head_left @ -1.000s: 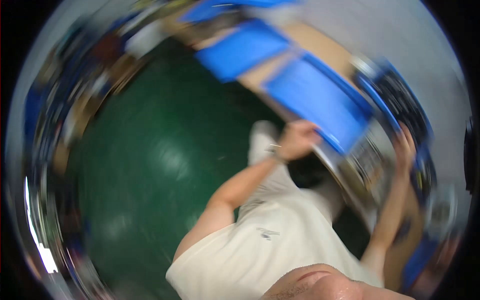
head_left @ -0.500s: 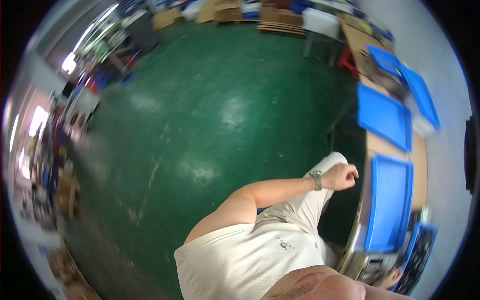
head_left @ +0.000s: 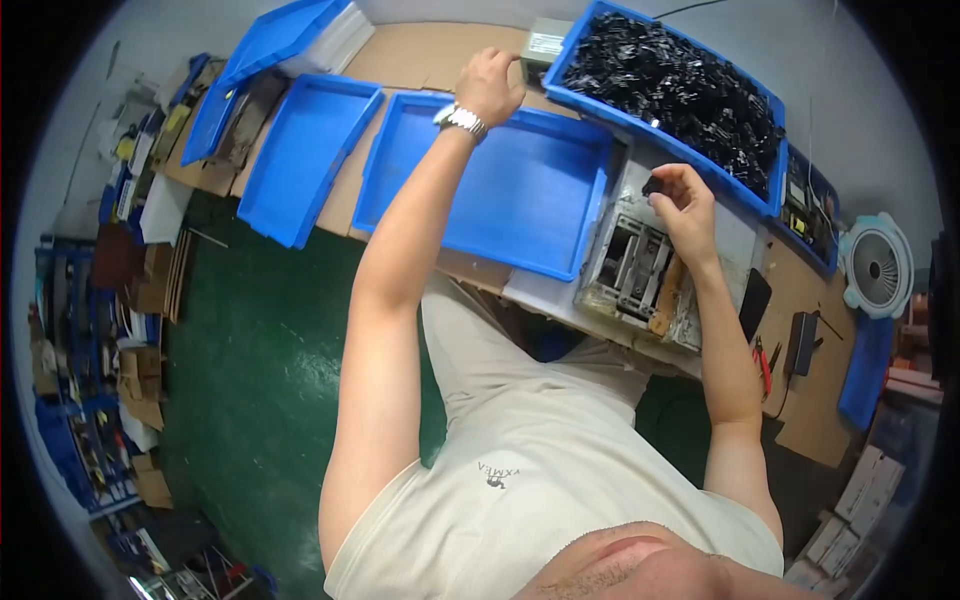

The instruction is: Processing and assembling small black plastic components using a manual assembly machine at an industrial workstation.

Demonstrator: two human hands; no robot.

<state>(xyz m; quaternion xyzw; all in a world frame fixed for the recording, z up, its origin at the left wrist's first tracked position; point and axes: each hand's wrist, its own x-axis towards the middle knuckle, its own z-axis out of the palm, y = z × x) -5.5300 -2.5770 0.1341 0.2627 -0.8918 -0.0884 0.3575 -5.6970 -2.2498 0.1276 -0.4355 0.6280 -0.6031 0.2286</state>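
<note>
My right hand (head_left: 688, 212) is closed, thumb and fingertips pinching a small black plastic part (head_left: 652, 187). It is above a metal fixture (head_left: 632, 262) with rails and a slot, which sits on the table. My left hand (head_left: 488, 90), with a watch on the wrist, is stretched over the far edge of an empty-looking blue tray (head_left: 520, 185). Its fingers are loosely bent with a gap to the thumb, and I see nothing in them. The fingertips are near a small grey-green box (head_left: 543, 48); whether they touch it I cannot tell.
Behind the fixture stands a blue bin (head_left: 668, 132) heaped with glossy black parts. Another blue tray (head_left: 308, 160) lies farther left. At right are a fan (head_left: 876, 264), red-handled pliers (head_left: 764, 368) and a black adapter (head_left: 801, 343). The green floor (head_left: 270, 400) spreads at left.
My view has swung right, so the table now lies ahead. My left arm has moved from over my leg to above the tray. My right hand now shows a black part in its pinch.
</note>
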